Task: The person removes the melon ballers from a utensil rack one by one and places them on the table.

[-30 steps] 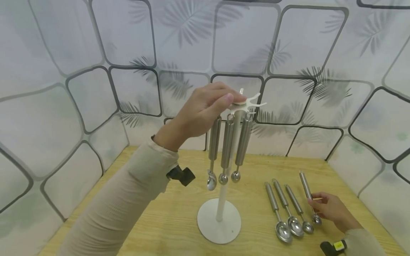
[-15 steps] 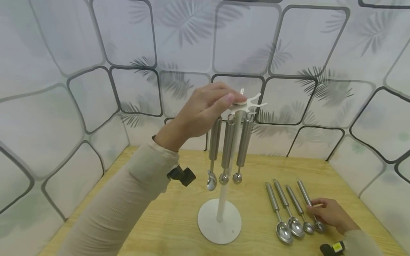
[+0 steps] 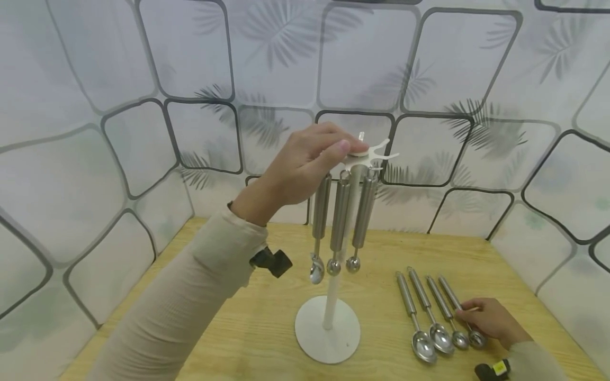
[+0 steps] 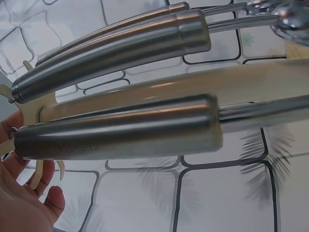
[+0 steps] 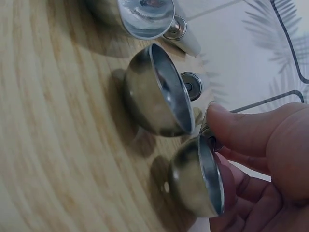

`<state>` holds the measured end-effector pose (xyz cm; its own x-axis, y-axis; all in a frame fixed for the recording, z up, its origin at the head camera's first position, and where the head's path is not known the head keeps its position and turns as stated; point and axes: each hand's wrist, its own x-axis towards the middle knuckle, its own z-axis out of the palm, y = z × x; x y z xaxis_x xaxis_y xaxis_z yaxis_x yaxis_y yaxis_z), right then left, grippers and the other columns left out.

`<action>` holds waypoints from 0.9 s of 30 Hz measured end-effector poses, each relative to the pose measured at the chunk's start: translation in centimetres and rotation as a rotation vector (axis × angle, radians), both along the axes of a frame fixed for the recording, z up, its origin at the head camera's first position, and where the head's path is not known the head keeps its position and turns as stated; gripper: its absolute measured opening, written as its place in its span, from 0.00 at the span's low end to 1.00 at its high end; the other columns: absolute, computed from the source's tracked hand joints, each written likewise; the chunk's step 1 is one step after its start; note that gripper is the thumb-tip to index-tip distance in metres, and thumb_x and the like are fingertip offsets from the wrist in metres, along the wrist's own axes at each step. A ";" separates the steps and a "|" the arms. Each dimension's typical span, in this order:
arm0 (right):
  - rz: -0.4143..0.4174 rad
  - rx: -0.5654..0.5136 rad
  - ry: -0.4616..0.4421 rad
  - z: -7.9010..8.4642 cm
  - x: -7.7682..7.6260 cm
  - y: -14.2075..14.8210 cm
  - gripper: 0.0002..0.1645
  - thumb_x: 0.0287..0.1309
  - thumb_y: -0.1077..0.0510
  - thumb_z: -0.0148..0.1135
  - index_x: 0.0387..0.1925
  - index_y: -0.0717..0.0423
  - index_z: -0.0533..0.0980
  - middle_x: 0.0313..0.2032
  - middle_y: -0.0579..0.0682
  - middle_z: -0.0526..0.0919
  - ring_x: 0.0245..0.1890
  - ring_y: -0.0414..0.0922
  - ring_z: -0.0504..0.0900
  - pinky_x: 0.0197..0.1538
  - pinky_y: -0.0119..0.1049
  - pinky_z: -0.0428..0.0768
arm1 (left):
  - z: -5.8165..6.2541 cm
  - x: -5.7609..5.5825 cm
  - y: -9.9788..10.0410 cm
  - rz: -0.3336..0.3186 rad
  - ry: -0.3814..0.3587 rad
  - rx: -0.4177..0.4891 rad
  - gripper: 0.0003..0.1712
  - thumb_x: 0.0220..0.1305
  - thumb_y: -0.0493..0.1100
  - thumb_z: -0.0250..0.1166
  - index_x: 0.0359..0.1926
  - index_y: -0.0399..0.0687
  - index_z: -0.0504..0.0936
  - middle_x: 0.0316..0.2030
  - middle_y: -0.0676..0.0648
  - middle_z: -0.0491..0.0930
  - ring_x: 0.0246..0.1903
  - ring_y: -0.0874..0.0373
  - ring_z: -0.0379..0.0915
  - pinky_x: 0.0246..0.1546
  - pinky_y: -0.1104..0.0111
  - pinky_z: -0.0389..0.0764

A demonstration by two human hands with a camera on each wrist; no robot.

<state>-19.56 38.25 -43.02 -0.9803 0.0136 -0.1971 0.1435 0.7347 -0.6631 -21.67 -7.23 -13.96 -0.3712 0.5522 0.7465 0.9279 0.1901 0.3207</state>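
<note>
In the head view, my left hand (image 3: 312,161) rests on the top of a white utensil stand (image 3: 350,330), its fingers over the cap between the hooks. Three steel scoops (image 3: 339,214) hang from the hooks below that hand; their handles (image 4: 118,137) fill the left wrist view. At the lower right, my right hand (image 3: 491,318) pinches a small steel scoop (image 3: 450,292) low on its shank. In the right wrist view this scoop's round bowl (image 5: 193,179) is close over the wood, beside a neighbouring bowl (image 5: 154,94).
Three more steel scoops lie side by side left of the held one: a small scoop (image 3: 438,296), a larger scoop (image 3: 419,288) and another large scoop (image 3: 406,293). The wooden tabletop (image 3: 257,317) meets patterned walls (image 3: 443,153) at the back and sides.
My right hand has lowered the small scoop and brought it left, alongside the row of lying scoops. My left hand stays on top of the stand.
</note>
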 end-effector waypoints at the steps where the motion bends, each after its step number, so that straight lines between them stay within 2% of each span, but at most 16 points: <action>1: -0.003 0.003 -0.002 0.0 0.0 0.0 0.28 0.60 0.54 0.65 0.47 0.78 0.73 0.32 0.50 0.81 0.32 0.45 0.77 0.34 0.38 0.77 | 0.0 0.0 0.0 -0.002 0.001 0.002 0.18 0.71 0.37 0.48 0.49 0.38 0.84 0.45 0.46 0.82 0.44 0.58 0.73 0.47 0.66 0.71; 13: -0.008 0.055 -0.013 -0.4 -0.2 0.3 0.31 0.58 0.50 0.66 0.48 0.76 0.74 0.35 0.52 0.82 0.32 0.44 0.78 0.35 0.38 0.77 | -0.1 0.0 -0.1 0.005 0.014 0.001 0.18 0.71 0.37 0.48 0.49 0.38 0.84 0.45 0.46 0.82 0.43 0.58 0.73 0.47 0.67 0.71; 18: -0.009 0.048 -0.043 0.0 -0.2 0.2 0.33 0.59 0.48 0.65 0.49 0.76 0.73 0.38 0.57 0.82 0.34 0.46 0.80 0.36 0.40 0.79 | 0.0 0.1 0.0 0.001 0.013 0.002 0.19 0.72 0.37 0.48 0.50 0.38 0.84 0.46 0.47 0.82 0.43 0.59 0.73 0.46 0.67 0.71; 23: -0.033 0.056 -0.020 0.5 -0.1 0.2 0.32 0.64 0.48 0.60 0.50 0.76 0.72 0.39 0.61 0.82 0.34 0.48 0.81 0.35 0.39 0.80 | 0.1 0.2 0.1 -0.002 0.025 0.006 0.19 0.72 0.39 0.47 0.50 0.39 0.84 0.45 0.47 0.82 0.43 0.60 0.73 0.45 0.67 0.71; 27: -0.094 -0.028 0.024 1.1 -0.1 0.0 0.33 0.69 0.47 0.53 0.54 0.78 0.67 0.43 0.67 0.79 0.34 0.48 0.82 0.36 0.39 0.82 | 0.0 0.2 0.1 0.004 0.018 0.006 0.19 0.72 0.39 0.47 0.49 0.39 0.84 0.46 0.47 0.82 0.44 0.60 0.73 0.46 0.66 0.71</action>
<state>-19.68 38.28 -41.92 -0.9793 0.1006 -0.1756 0.1951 0.6995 -0.6874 -21.51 -7.18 -13.95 -0.3596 0.5466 0.7562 0.9329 0.1920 0.3048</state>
